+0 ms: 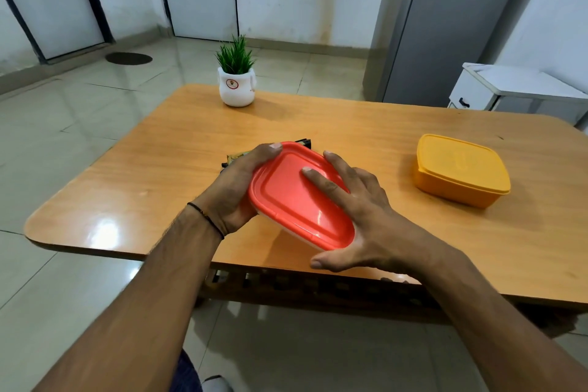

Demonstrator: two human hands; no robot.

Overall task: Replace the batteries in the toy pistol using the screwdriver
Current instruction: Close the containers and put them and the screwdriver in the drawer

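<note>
From my station I saw the left hand gripping the red-lidded container by its left edge, fingers curled round the rim. The right hand lay unclenched on the lid, fingers spread straight and the thumb out beside the near end. The container was tilted over the near part of the wooden table with its lid on, so I could not tell what it held; a dark packet lay just behind the left hand, mostly hidden, and a yellow box sat well apart to the right.
</note>
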